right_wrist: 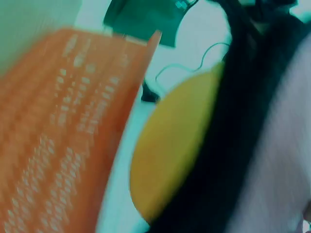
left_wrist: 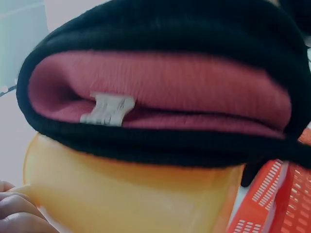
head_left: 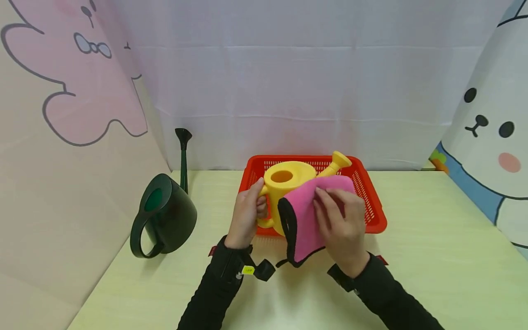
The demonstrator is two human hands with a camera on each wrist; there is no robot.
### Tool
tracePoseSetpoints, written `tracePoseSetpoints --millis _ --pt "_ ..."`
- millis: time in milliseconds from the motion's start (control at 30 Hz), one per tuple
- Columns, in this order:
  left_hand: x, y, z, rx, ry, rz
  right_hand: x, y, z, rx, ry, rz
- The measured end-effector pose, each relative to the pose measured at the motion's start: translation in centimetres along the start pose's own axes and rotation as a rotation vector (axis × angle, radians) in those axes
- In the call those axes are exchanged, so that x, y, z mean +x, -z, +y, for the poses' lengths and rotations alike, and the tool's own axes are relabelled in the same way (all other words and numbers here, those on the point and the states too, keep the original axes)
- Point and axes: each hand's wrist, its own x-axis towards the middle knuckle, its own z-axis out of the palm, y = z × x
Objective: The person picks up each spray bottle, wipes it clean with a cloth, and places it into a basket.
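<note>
My left hand (head_left: 249,211) grips the handle of a yellow watering can (head_left: 294,170), which is held upright over a red basket. In front of the can hangs a pink cloth mitt (head_left: 304,211) with a black-trimmed opening facing left and a small black loop. My right hand (head_left: 342,224) pinches the pink fabric near its top with thumb and fingers. The mitt covers the can's lower right side. Inside the mitt's gaping mouth, a white tag (left_wrist: 109,109) shows in the left wrist view. The right wrist view is blurred and shows mostly trim and basket.
The red perforated basket (head_left: 374,211) stands at the back of the pale table (head_left: 429,238), by the white curtain. A dark green watering can (head_left: 177,224) with a long spout sits tilted at the left. Printed cartoon panels flank both sides.
</note>
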Motion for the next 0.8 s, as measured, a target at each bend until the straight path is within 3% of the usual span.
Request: tracePoseSetpoints --millis 333,633,800 --pt "-0.2 0.1 -0.1 -0.020 0.048 -0.020 -2.5 -1.4 -0.9 0.110 -0.107 -0.165" --pt "-0.4 -0.2 0.1 -0.001 0.022 -0.064 -2.5 -2.0 -1.3 0.166 -0.182 -0.197" --pt "-0.3 -0.2 0.1 -0.009 0.018 -0.073 -2.4 -2.4 -1.4 0.142 -0.174 -0.189"
